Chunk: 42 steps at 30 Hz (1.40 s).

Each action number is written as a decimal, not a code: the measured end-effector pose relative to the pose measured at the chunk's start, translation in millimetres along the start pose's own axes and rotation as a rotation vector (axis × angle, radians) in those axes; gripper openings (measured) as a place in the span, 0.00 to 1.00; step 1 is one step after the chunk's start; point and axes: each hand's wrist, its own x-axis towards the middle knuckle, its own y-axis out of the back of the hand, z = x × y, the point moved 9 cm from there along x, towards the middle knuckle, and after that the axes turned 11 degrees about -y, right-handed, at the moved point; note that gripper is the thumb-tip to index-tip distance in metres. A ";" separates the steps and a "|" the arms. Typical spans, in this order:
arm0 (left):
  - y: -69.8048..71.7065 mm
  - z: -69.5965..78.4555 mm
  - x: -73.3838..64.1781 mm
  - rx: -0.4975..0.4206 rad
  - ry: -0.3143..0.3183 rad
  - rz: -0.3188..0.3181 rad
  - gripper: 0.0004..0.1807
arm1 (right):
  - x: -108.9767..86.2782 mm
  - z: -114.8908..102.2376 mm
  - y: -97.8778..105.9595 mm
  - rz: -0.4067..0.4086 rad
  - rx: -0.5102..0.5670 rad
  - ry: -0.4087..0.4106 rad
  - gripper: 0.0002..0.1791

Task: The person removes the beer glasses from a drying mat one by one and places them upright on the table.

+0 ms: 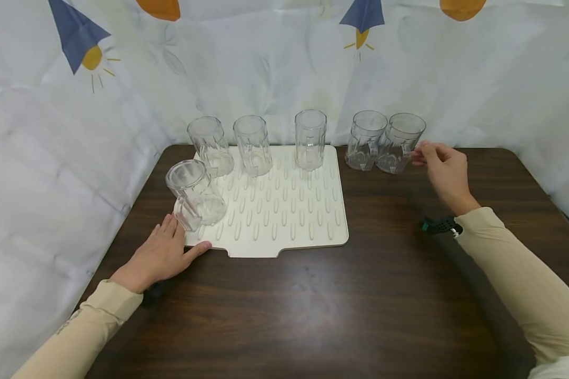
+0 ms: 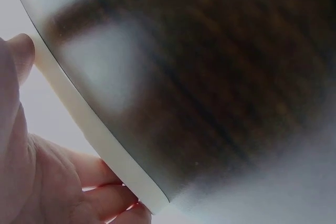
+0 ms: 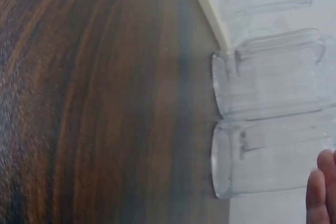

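Note:
My left hand [image 1: 158,255] lies with straight fingers at the left front corner of a white ridged tray [image 1: 275,237]. In the left wrist view its thumb and fingertips touch the tray's edge [image 2: 94,129]. Just beyond those fingers stands a clear glass mug [image 1: 206,200], its handle toward the hand. My right hand [image 1: 447,168] is at the right side of the rightmost clear mug [image 1: 400,145], fingers loosely bent. In the right wrist view its fingertips [image 3: 316,192] appear near that mug's upper part; whether they touch it is unclear.
Three more clear mugs line the tray's back edge: a left one [image 1: 213,150], a middle one [image 1: 253,150] and a right one [image 1: 310,142]. Another mug [image 1: 365,142] stands beside the rightmost one on the dark wooden table [image 1: 312,316]. A patterned white curtain [image 1: 275,68] hangs behind.

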 end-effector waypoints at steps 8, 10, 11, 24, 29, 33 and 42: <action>-1.6 -3.2 0.1 0.010 0.000 -0.002 0.61 | -8.4 -20.3 5.9 0.020 0.129 0.113 0.16; -1.8 -4.6 0.3 0.015 -0.001 0.000 0.61 | -11.1 -26.7 5.6 0.007 0.179 0.146 0.17; -1.7 -5.4 0.4 0.016 0.000 0.000 0.61 | -12.4 -30.0 5.0 -0.003 0.206 0.163 0.17; 0.4 -6.2 0.7 0.023 0.004 -0.011 0.61 | -33.4 -61.3 -12.7 -0.158 0.421 0.261 0.19; 0.9 -4.7 1.0 0.011 -0.001 -0.006 0.61 | -44.2 -70.3 -24.6 -0.210 0.439 0.279 0.19; 1.5 -2.8 2.2 0.010 -0.002 -0.010 0.61 | -53.0 -75.7 -34.9 -0.225 0.388 0.276 0.19; 1.2 0.4 2.4 0.006 -0.003 -0.011 0.61 | -69.5 -81.5 -60.9 -0.287 0.410 0.282 0.22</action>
